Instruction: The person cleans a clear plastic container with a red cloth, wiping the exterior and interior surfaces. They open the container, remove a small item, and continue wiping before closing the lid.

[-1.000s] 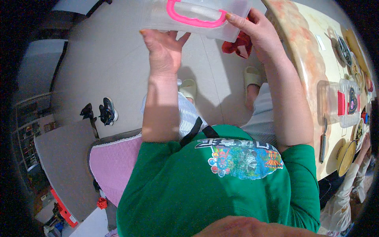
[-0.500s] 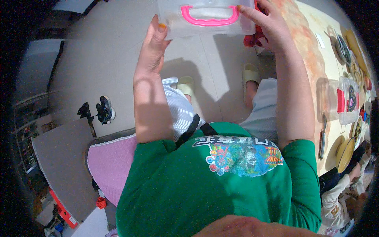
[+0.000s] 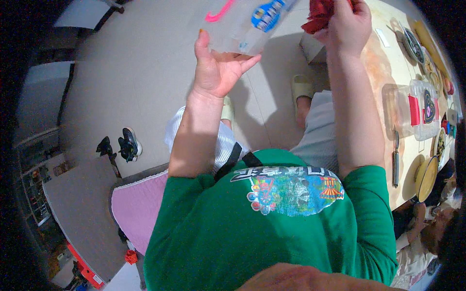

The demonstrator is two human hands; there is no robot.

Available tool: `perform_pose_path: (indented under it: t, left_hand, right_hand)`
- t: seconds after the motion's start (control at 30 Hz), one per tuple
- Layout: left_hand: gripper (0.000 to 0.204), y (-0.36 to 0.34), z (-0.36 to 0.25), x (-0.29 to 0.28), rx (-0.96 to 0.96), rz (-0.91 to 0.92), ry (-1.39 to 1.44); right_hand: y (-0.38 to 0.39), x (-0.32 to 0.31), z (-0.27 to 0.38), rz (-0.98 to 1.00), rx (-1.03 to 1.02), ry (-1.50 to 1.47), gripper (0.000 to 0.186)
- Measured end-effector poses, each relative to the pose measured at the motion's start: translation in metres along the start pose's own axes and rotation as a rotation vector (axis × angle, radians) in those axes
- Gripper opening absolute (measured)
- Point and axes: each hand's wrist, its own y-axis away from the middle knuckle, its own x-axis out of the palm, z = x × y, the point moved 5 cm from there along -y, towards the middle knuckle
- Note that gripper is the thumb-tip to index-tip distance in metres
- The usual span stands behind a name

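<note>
Resting on my left hand (image 3: 218, 72) is a translucent plastic box (image 3: 228, 34), tilted, its upper part cut off by the top edge of the view. The thumb stands up at the box's near side and the fingers stretch beneath it. A pink handle (image 3: 221, 12) and a blue label (image 3: 268, 17) show on the box. My right hand (image 3: 350, 29), apart from the box, closes around a crumpled dark red thing (image 3: 318, 19), whose kind I cannot make out.
At right, the table (image 3: 374, 184) bears a clear container with red clips (image 3: 413, 109), a knife (image 3: 396, 157) and a yellow dish (image 3: 427, 179). Another person (image 3: 412, 223) is beyond it. Dark shoes (image 3: 129, 144) and a pink-covered seat (image 3: 138, 201) are at left.
My right hand has left the box and grips the red thing. The box has turned and tilted, showing its blue label, while my left hand has moved right and underneath it.
</note>
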Motion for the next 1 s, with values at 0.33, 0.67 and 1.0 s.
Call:
perform_pose_path:
  t: [0.33,0.67,1.0]
  left_hand:
    - [0.107,0.0,0.004,0.013,-0.008,-0.038,0.109]
    - [0.102,0.0,-0.001,0.008,0.119,-0.082,0.089]
    - [0.118,0.003,-0.007,0.016,0.03,0.047,0.108]
  right_hand:
    - [0.086,0.068,0.0,0.581,-0.476,0.674,0.033]
    - [0.089,0.056,-0.025,0.639,-0.253,0.814,0.028]
    - [0.05,0.039,-0.04,0.4,-0.056,0.608,0.024]
